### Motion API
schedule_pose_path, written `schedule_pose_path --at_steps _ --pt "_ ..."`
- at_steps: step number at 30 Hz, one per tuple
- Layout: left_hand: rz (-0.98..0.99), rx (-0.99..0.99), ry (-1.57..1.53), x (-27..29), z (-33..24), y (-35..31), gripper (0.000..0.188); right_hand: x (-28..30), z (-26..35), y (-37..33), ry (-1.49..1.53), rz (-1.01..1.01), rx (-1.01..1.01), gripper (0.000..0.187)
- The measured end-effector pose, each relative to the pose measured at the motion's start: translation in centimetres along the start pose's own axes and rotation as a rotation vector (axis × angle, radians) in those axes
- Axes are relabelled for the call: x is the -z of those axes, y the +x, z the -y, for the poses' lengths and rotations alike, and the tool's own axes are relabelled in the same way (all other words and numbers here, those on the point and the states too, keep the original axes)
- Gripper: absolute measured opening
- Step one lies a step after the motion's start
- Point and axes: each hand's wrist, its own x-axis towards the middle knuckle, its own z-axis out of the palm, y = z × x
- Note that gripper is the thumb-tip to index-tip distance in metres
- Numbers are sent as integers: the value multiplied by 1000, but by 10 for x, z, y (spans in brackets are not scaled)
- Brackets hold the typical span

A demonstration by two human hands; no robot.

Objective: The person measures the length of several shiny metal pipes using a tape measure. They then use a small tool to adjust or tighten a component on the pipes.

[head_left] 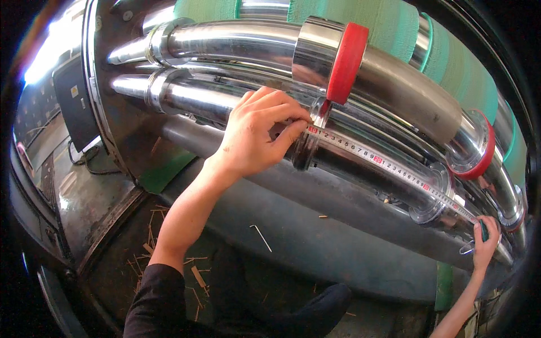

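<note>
Nearest me: dark sleeve (160, 298) on my left arm, wood slivers (198, 279) on the floor by my legs. Past them, a bent hex key (261, 239) lying loose, not touched.

Then my left hand (256, 138): thumb and fingers pinched on the end of the tape blade (366, 152), other fingers curled. End hook hidden under the fingertips. Blade runs out to my right along the lower shaft (197, 97), markings up; can't tell if it touches metal the whole way. Other end: my right hand (486, 242), farther off at the right, wrapped round the tape case (484, 231), mostly covered; a wire loop (466, 248) sticks out beside it.

Handling, my judgement: blade light, thin, springy; fairly stiff lengthwise, likely to twist or buckle if pushed, with edges that could nick skin. Case small and probably light, wants a full-palm grip against recoil. Best hold on the blade: flat pinch right at the tip. Polished shaft looks slick, so the blade could skate sideways if slack.

Beyond: upper shaft (236, 40) with a red ring (346, 63), second red ring (490, 147) farther right, then green rollers (332, 12) at the back.
</note>
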Motion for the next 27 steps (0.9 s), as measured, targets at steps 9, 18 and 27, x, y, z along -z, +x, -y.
schedule_pose_path --at_steps 9,18,27 --pt "-28 10 -33 -4 0 -1 9 -3 -1 3 10 -23 25 17" --pt "-6 4 -13 3 -2 2 9 -13 5 2 3 -57 26 17" --pt "75 1 15 -7 -3 3 8 -23 9 -1 -119 -190 80 20"
